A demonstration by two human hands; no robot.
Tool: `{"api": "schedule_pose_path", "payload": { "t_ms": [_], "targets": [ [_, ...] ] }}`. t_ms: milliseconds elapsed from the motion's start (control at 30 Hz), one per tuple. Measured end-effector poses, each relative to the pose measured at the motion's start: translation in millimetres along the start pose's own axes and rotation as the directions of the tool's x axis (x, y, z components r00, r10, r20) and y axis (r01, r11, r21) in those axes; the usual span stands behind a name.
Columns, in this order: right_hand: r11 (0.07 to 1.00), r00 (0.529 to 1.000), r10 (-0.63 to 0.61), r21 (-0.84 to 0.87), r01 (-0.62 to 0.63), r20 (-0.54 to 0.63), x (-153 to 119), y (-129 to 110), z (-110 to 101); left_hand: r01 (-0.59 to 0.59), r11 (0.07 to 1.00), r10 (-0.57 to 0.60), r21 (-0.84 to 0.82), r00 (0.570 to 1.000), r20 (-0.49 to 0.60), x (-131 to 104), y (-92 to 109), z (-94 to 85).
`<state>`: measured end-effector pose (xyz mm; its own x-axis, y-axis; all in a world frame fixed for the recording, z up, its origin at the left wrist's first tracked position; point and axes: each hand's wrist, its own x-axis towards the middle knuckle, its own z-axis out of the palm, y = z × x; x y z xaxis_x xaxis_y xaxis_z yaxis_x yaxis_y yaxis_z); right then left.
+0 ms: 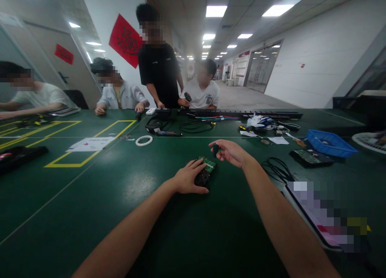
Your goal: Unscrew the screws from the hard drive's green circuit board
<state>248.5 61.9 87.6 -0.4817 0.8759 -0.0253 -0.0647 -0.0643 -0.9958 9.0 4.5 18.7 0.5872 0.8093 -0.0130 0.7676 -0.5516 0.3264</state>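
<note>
— What is the left hand (188, 176) doing?

— It lies flat on a small black device with a green circuit board (205, 172), fingers spread over its left side, pressing it onto the green table (126, 197). The device sits near the middle of the table, right in front of the person.

— And the right hand (232, 152)?

— It hovers just beyond and to the right of the device, fingers curled narrowly around a small dark tool (215, 149) whose tip points down toward the board. Whether the tip touches the board I cannot tell.

— What lies around?

— To the right, a bundle of black cable (277, 171) close to the right forearm, and past it a dark flat board (310, 157) and a blue tray (330, 143). A blurred flat object (325, 213) lies at the near right edge. Farther up the table there is a white ring of tape (144, 140), a sheet of paper (90, 143) inside yellow floor-style markings (72, 164), more black cables (196, 127), and a heap of white and blue things (259, 120) beside screwdrivers.

— Anyone else?

— Four other people at the far side: one standing in a black shirt (158, 69), one seated in a white shirt (202, 94) holding something dark, one in a pale jacket (120, 95) with arms on the table, and one at the far left (36, 97), well apart from the device.
</note>
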Motion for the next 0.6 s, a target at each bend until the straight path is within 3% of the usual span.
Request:
{"api": "schedule_pose_path", "payload": {
  "t_ms": [367, 600],
  "targets": [
    [0.996, 0.999, 0.033, 0.084, -0.034, 0.012, 0.6, 0.7, -2.3, 0.003, 1.0, -0.003, -0.009, 1.0, -0.008, -0.4, 1.3, -1.4],
    [0.999, 0.999, 0.031, 0.029, -0.031, -0.015, -2.4, -0.8, -0.7, -0.004, 1.0, 0.004, -0.01, 1.0, -0.004, -0.8, 2.1, -3.0]
  ]
}}
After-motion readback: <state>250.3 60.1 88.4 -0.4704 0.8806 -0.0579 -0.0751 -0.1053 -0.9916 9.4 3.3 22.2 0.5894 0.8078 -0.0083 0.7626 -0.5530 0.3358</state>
